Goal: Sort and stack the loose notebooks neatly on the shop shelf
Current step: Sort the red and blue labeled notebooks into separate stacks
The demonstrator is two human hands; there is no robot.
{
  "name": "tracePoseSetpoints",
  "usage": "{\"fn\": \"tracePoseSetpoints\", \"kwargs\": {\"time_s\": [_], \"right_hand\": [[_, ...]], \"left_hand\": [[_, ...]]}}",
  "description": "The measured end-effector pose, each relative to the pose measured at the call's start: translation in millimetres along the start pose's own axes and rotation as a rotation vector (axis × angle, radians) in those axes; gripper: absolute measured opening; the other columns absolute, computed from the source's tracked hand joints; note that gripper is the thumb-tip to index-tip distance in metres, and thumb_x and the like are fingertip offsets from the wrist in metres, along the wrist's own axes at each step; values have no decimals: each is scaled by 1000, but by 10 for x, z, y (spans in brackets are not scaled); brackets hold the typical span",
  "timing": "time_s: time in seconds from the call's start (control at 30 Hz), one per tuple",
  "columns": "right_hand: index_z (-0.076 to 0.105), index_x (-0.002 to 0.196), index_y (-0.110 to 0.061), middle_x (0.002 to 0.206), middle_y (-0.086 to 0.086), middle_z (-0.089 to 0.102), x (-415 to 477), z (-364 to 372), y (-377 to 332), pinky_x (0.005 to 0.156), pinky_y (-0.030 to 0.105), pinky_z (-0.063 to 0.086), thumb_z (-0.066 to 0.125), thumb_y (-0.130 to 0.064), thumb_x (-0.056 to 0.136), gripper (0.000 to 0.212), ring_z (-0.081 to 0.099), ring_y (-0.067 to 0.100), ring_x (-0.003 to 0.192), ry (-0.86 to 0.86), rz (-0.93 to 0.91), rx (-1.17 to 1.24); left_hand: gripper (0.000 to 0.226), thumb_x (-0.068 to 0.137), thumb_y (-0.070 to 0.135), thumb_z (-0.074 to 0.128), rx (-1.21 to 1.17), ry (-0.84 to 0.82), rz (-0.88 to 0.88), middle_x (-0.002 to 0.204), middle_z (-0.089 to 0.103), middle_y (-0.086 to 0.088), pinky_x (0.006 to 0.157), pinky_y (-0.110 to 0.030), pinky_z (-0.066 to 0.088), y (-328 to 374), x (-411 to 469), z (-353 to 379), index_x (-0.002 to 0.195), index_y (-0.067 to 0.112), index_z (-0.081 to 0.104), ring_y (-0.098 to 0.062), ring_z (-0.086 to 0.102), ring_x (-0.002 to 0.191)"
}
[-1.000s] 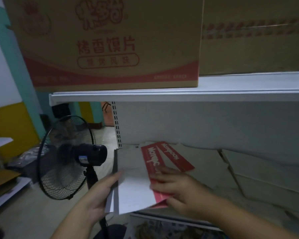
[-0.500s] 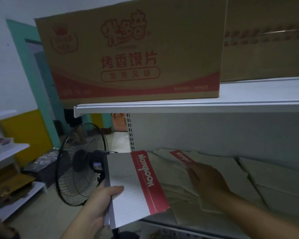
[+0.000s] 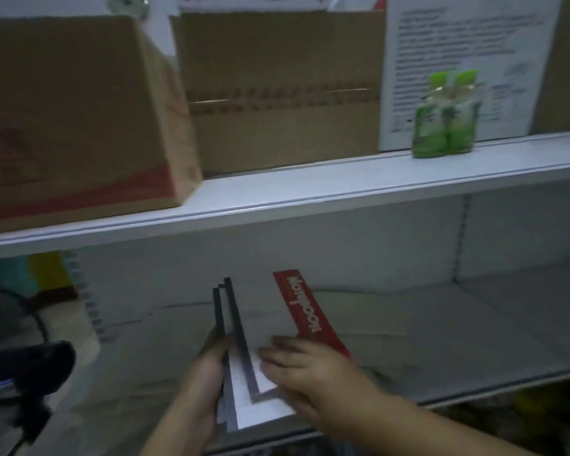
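Note:
I hold a small stack of notebooks [image 3: 244,373] with grey covers and dark spines over the front of the lower shelf [image 3: 474,383]. My left hand [image 3: 204,380] grips the stack's left edge. My right hand [image 3: 297,373] lies on the top notebook, whose red band [image 3: 305,311] reads "Notebook" and points toward the back. More pale notebooks [image 3: 359,314] lie flat and loose on the shelf behind and to the right.
The upper shelf [image 3: 310,189] carries two cardboard boxes [image 3: 79,120], a white box [image 3: 468,60] and two green bottles [image 3: 445,116]. A black fan motor [image 3: 23,370] sits low at the left, beside the shelf's perforated upright [image 3: 89,311].
The view swung to the right along the shelf. My right hand came back from the shelved notebooks and now rests on the stack, which has a further red-banded notebook on top.

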State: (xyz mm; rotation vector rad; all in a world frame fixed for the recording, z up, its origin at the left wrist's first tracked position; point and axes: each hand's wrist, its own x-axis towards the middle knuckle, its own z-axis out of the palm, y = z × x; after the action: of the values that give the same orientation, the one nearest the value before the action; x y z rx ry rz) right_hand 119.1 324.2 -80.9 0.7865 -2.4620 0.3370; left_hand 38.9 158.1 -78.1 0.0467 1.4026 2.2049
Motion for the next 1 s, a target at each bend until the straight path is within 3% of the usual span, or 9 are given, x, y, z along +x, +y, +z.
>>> {"fn": "tracePoseSetpoints", "kwargs": {"time_s": [0.07, 0.17, 0.23, 0.3, 0.37, 0.47, 0.63, 0.87, 1.0], "right_hand": [[68, 110, -19, 123, -4, 65, -451, -341, 213, 86, 32, 54, 43, -39, 95, 36, 60, 18, 113, -76, 102, 12], [63, 119, -21, 141, -5, 50, -1140, -934, 452, 109, 26, 33, 50, -41, 93, 35, 37, 11, 134, -154, 192, 21], [44, 138, -33, 156, -13, 19, -1639, -1318, 634, 117, 22, 8, 49, -46, 93, 47, 3, 3, 145, -157, 490, 80], [18, 149, -34, 158, -16, 2, -2161, -1651, 927, 119, 29, 2, 49, -49, 92, 67, -8, 2, 144, -46, 872, 44], [18, 149, -27, 155, -7, 22, -2629, -1965, 1198, 118, 31, 21, 55, -42, 90, 71, 23, 12, 143, 106, 1205, 166], [50, 120, -27, 105, -6, 68, -3144, -2241, 1436, 81, 28, 57, 59, -15, 89, 34, 69, 10, 89, 289, 1411, 673], [58, 115, -16, 94, 3, 72, -3860, -2449, 1976, 71, 29, 55, 52, 8, 78, 44, 68, 14, 77, 458, 1529, 709], [63, 103, -23, 88, -3, 72, -4524, -2824, 2870, 72, 23, 53, 60, -10, 86, 21, 68, 9, 76, 368, 1625, 648], [65, 105, -21, 89, -1, 72, -4812, -3153, 3353, 64, 21, 50, 63, -16, 84, 21, 68, 12, 76, 468, 1662, 466]], "left_hand": [[58, 90, 49, 48, -58, -141, -121, 111, 64, -29, 70, -42, 52, -315, 108, 537, 121, 2, 60, -40, 65, 85], [37, 96, 28, 43, 9, -211, -40, 106, 65, -31, 61, -42, 54, -818, 244, 1379, 121, 5, 58, -41, 67, 78], [32, 94, 12, 42, 57, -220, 5, 105, 67, -29, 63, -42, 54, -1164, 316, 1939, 122, 3, 56, -41, 68, 82], [29, 93, 8, 44, 168, -231, 34, 102, 70, -23, 69, -41, 52, -1501, 354, 2478, 118, 6, 58, -38, 68, 88], [22, 94, 11, 47, 252, -221, 17, 96, 71, -20, 70, -39, 51, -1798, 342, 2985, 111, 9, 60, -37, 67, 88], [20, 95, 20, 49, 325, -147, 29, 105, 66, -15, 77, -37, 48, -2223, 415, 3629, 111, 11, 58, -32, 62, 96], [39, 99, 21, 42, 426, -224, 81, 135, 50, -15, 96, -31, 32, -2861, 739, 4409, 133, 3, 48, -31, 44, 128], [28, 101, 28, 36, 356, -354, 20, 105, 62, -4, 83, -25, 36, -3405, 1410, 5451, 99, 15, 61, -15, 57, 90], [26, 102, 25, 36, 328, -381, -78, 104, 57, -5, 82, -27, 36, -3702, 1663, 6077, 116, 9, 51, -20, 52, 94]]}}
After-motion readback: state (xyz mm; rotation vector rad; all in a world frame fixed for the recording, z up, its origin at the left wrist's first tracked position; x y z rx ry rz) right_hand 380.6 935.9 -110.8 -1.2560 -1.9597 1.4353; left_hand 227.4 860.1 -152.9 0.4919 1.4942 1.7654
